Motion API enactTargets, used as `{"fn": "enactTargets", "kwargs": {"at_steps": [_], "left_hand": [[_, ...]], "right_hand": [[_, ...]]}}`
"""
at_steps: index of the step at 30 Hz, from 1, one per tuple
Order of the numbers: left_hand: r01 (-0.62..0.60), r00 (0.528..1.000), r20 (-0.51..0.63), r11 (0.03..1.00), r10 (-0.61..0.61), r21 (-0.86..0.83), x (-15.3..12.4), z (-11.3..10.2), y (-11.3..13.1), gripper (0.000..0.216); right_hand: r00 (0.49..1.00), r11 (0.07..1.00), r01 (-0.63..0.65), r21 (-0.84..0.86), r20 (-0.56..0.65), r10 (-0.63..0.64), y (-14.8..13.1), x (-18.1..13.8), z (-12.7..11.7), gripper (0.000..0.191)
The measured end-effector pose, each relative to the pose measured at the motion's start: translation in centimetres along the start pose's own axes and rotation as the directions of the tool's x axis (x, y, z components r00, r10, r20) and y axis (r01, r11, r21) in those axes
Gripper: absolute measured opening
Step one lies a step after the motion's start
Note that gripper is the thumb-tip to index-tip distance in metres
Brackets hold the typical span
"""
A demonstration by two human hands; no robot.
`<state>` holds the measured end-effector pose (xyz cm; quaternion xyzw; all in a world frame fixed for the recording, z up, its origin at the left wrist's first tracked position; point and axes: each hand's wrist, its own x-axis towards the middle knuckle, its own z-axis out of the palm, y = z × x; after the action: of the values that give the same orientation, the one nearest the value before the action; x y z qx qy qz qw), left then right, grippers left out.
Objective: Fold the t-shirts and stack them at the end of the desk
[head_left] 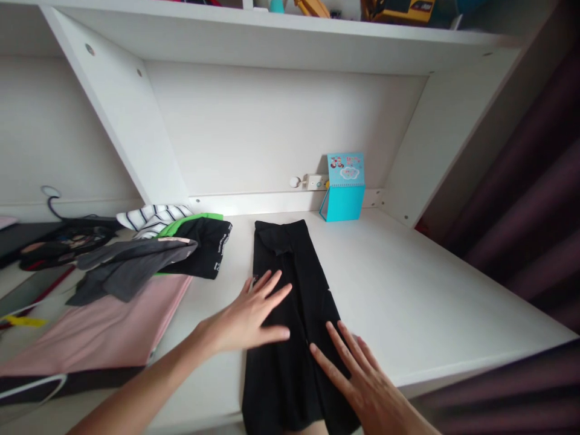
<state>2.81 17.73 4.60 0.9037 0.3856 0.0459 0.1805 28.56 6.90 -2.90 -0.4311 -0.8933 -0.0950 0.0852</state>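
Note:
A pair of black trousers (290, 374) lies lengthwise on the white desk, its waist end toward the back wall and its lower end over the front edge. My left hand (256, 311) is spread over the left side of the trousers, with fingers apart and nothing gripped. Lower down, my right hand (357, 371) rests on the right leg, fingers stretched out and holding nothing. A small fold of black cloth bunches near the waist.
Left of the trousers is a pile of clothes: pink cloth (113, 332), a dark grey garment (131, 263), black cloth with white lettering (208, 241) and a striped piece (156, 217). A blue desk calendar (345, 202) stands by a wall socket (316, 182). A purple curtain (521, 169) hangs right.

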Motion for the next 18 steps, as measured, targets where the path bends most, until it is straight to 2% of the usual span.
{"fn": "enactTargets", "kwargs": {"at_steps": [3,5,8,10,14,16,18], "left_hand": [[-0.107,0.992,0.068,0.993,0.104,0.047,-6.3,2.3,2.6,0.097],[-0.118,0.992,0.058,0.986,0.112,0.118,-8.5,4.3,3.2,0.103],[-0.116,0.993,0.036,0.972,0.111,0.202,-9.3,7.1,2.8,0.100],[-0.118,0.993,0.019,0.966,0.117,0.231,-9.1,8.2,2.4,0.095],[-0.147,0.987,-0.018,0.947,0.159,0.287,-9.0,8.6,2.7,0.091],[-0.160,0.982,-0.040,0.924,0.185,0.346,-9.3,8.5,2.9,0.091],[-0.164,0.975,-0.068,0.897,0.210,0.411,-9.6,8.2,2.9,0.093]], "right_hand": [[0.999,0.999,0.035,0.015,-0.005,-0.035,0.3,-1.0,-0.4,0.094],[0.997,0.998,0.062,-0.015,-0.047,-0.063,0.7,-1.8,0.0,0.087],[0.989,0.993,0.106,-0.056,-0.095,-0.111,1.2,-2.5,1.1,0.081],[0.985,0.989,0.145,-0.035,-0.085,-0.147,1.4,-2.6,1.4,0.073],[0.974,0.978,0.207,-0.030,-0.082,-0.209,1.3,-2.6,0.4,0.060],[0.961,0.969,0.243,-0.035,-0.125,-0.245,1.2,-2.9,-0.4,0.054],[0.950,0.971,0.237,0.015,-0.212,-0.229,1.1,-3.5,-1.1,0.046]]}}
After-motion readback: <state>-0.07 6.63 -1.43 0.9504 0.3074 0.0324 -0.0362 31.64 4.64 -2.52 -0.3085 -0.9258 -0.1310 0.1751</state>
